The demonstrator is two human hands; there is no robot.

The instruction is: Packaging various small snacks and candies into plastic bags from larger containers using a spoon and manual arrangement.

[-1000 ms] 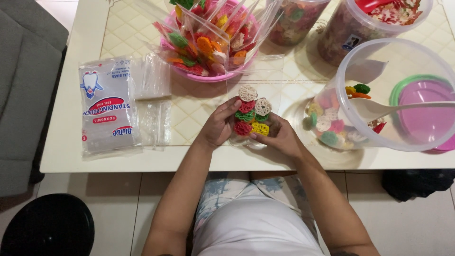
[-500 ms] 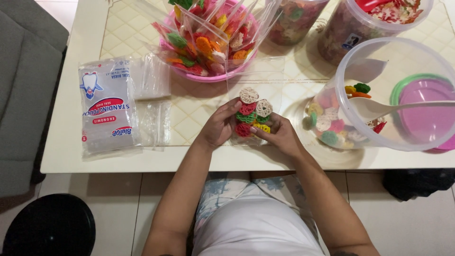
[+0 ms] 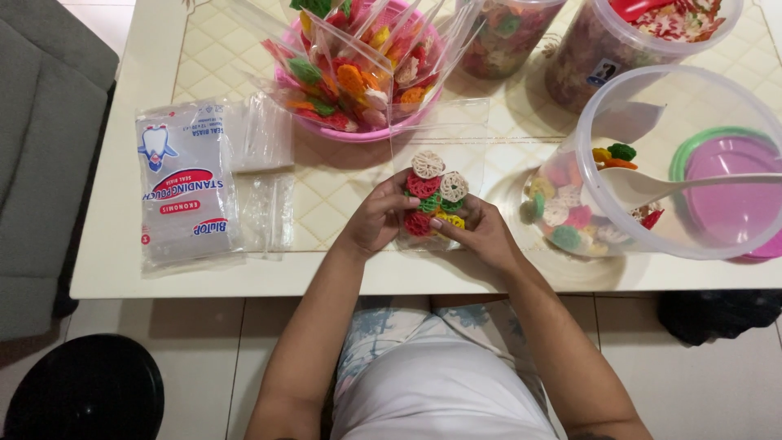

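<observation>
A clear plastic pouch (image 3: 440,130) lies on the white table in front of me, its lower part filled with round lattice crackers (image 3: 429,193) in cream, red, green and yellow. My left hand (image 3: 376,216) grips the pouch's left side, thumb on the red cracker. Against the right side presses my right hand (image 3: 481,231), fingers curled around the bottom of the pouch.
A pink bowl (image 3: 358,130) of filled pouches stands behind. To the left lies a pack of empty pouches (image 3: 186,183) and loose clear bags (image 3: 265,175). At the right a large clear tub (image 3: 652,163) holds coloured crackers and a white scoop (image 3: 676,186); more jars (image 3: 607,49) behind.
The crackers in the pouch have shifted slightly as my fingers squeezed closer around them. Both hands stay in the same place.
</observation>
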